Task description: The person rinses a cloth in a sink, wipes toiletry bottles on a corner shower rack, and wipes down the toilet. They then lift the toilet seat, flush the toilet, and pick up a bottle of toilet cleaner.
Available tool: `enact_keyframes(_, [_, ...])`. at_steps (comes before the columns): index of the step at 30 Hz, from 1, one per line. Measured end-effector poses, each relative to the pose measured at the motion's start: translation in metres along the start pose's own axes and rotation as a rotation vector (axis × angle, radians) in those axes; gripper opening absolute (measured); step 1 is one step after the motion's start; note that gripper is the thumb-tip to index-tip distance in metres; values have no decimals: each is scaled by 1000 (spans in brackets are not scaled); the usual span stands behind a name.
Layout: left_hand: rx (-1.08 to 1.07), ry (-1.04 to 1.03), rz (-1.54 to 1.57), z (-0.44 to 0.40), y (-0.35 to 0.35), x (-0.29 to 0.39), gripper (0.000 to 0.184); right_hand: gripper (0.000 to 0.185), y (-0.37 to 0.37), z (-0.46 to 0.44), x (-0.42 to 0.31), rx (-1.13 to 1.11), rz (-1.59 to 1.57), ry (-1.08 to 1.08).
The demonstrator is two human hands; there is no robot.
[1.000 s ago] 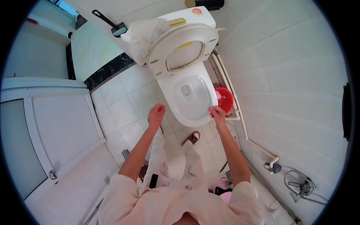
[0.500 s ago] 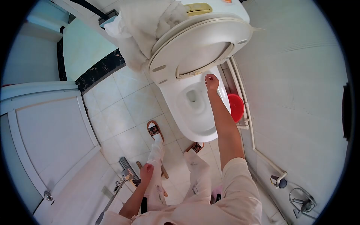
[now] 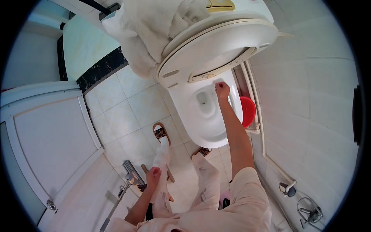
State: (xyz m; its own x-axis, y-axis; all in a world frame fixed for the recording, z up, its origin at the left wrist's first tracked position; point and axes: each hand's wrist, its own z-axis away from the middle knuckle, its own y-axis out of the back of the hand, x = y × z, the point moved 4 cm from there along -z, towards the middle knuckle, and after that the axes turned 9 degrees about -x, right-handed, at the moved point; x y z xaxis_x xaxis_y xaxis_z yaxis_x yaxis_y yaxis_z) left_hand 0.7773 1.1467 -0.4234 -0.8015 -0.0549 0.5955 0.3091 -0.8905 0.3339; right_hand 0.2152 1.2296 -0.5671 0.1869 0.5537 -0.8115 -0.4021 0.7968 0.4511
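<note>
My right hand (image 3: 222,90) reaches over the bowl of the white toilet (image 3: 184,116), near its right inner side. Its fingers are curled closed, and whatever they hold, if anything, is too small to make out. Behind it the toilet seat and lid (image 3: 216,50) stand raised against the tank. My left hand (image 3: 153,176) is loosely closed by my left leg (image 3: 160,185), with nothing visible in it. A little water shows in the bowl's drain hole.
Right of the toilet are a red bucket (image 3: 248,111) and pipes (image 3: 261,135) along the wall. White cloth (image 3: 145,34) hangs by the tank. A mop (image 3: 131,170) and a white door (image 3: 50,135) are at left. A shower fitting (image 3: 311,212) sits lower right.
The view has shifted, so the toilet sits a little further right and looks slightly larger. My right hand remains over the bowl, still closed. My left hand has barely moved.
</note>
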Motion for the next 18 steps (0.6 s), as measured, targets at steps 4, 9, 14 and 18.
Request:
enact_keyframes(4, [-17, -130, -37, -22, 19, 49, 14, 12, 26, 80, 22, -24, 70, -23])
enact_keyframes(9, [95, -769, -192, -52, 84, 275, 15, 14, 42, 160, 70, -60, 184, 98])
enact_keyframes(14, [310, -1439, -335, -41, 138, 505, 23, 25, 63, 199, 45, -273, 570, -62])
enact_keyframes(18, [402, -1389, -516, -91, 134, 624, 31, 41, 78, 238, 11, -173, 560, 63])
